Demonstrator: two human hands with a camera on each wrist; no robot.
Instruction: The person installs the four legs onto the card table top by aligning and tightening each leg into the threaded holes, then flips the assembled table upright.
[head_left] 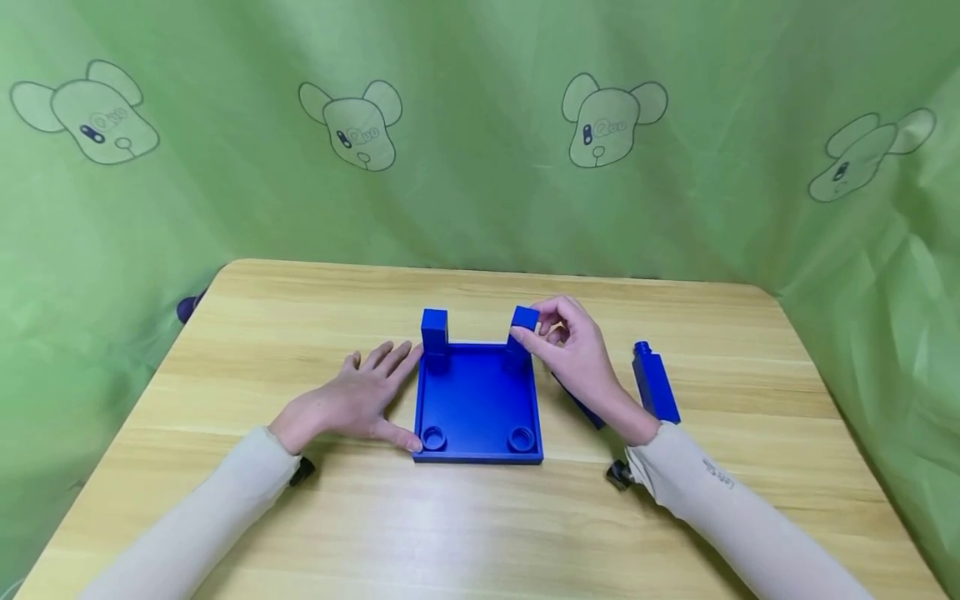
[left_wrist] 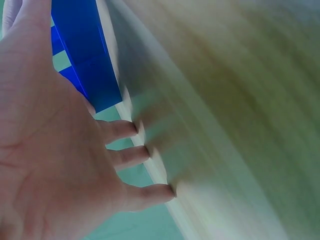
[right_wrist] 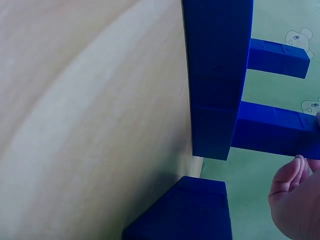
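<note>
Currently we pinch a blue square post (head_left: pixel 525 317) in our right hand (head_left: pixel 576 354), its long axis upright at the far right corner of a blue tray (head_left: pixel 480 404); our left hand (head_left: pixel 363 400) spreads beside the tray's left edge.

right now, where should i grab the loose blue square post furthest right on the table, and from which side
I'd grip the loose blue square post mid-body from above, thumb and fingers on opposite long sides: it lies lengthwise, and those sides look flat. Leave the round peg at its far end free; the right sleeve crowds its near end.
</note>
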